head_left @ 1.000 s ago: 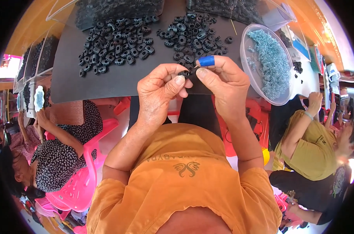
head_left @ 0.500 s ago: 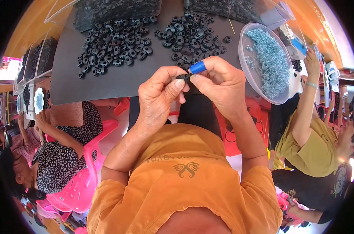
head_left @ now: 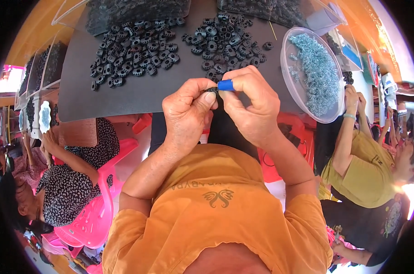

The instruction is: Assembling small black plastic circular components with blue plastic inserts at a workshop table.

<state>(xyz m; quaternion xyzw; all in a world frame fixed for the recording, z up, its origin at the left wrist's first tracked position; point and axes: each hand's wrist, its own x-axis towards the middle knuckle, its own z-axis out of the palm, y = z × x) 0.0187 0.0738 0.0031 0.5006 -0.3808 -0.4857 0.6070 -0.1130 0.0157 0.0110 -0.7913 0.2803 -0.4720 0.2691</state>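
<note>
Just over the table's near edge, my two hands meet at a small black plastic hair claw clip (head_left: 211,90). My left hand (head_left: 185,109) pinches it between thumb and fingers. My right hand (head_left: 252,102), with a blue cover (head_left: 225,85) on its index finger, presses at the clip's right end; its fingertips partly hide the piece. Beyond my hands lie two heaps of similar black clip pieces, a left heap (head_left: 136,50) and a right heap (head_left: 223,43).
A round clear tub (head_left: 287,68) of tiny bluish springs (head_left: 314,68) stands to the right on the dark mat (head_left: 83,98). Clear bins of black pieces (head_left: 134,13) line the back. A thin stick (head_left: 272,30) lies near the right bin. People sit working on both sides.
My right hand has turned slightly and shifted left, its covered index fingertip now closer to the clip. My left hand stays nearly still. The person on the right has lowered an arm.
</note>
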